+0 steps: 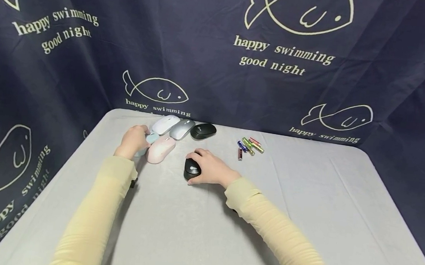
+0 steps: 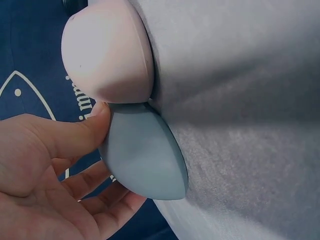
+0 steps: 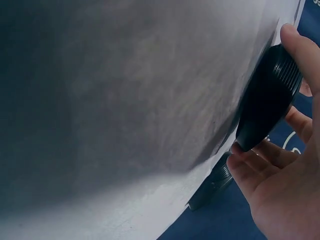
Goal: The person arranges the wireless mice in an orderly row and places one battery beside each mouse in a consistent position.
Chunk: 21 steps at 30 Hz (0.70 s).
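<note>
My left hand (image 1: 132,141) grips a light blue computer mouse (image 2: 145,155), its thumb on one side and the fingers curled along the other. In the head view that hand covers much of the blue mouse. Right beside it lies a pink mouse (image 1: 161,149), which meets the blue one in the left wrist view. Nearer the middle of the table, my right hand (image 1: 212,168) holds a black mouse (image 1: 192,169) between thumb and fingers. The right wrist view shows this black mouse (image 3: 267,97) from its side, close over the tabletop.
Behind the pink mouse stand a white mouse (image 1: 165,124), a silver-grey mouse (image 1: 182,129) and a second black mouse (image 1: 203,131) in a row. Several small colourful batteries (image 1: 248,145) lie in a cluster to the right. A dark blue fish-print curtain (image 1: 218,77) hangs behind the table (image 1: 194,234).
</note>
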Available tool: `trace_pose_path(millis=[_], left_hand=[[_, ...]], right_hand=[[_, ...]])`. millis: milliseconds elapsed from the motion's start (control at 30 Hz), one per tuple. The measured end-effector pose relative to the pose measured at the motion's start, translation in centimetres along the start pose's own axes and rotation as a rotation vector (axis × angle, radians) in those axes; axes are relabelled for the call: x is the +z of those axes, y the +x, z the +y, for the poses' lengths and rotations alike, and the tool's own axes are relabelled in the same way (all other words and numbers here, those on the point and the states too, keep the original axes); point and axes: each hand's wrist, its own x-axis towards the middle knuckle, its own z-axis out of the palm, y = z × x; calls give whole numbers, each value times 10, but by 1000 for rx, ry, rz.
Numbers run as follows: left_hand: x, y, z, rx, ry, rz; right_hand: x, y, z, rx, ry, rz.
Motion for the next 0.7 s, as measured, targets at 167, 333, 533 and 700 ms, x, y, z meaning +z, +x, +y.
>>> trace_pose_path(millis=[167, 333, 533, 700], left_hand=[[1, 0, 0, -9, -2, -10], [2, 1, -1, -2, 5, -8], [2, 2, 0, -1, 13, -10], [1, 3, 0, 3, 18, -11]], right_hand=[[1, 1, 3, 7, 10, -19], [1, 1, 4, 15, 27, -38], [1, 0, 5, 17, 66, -46], [2, 0, 6, 10, 73, -37]])
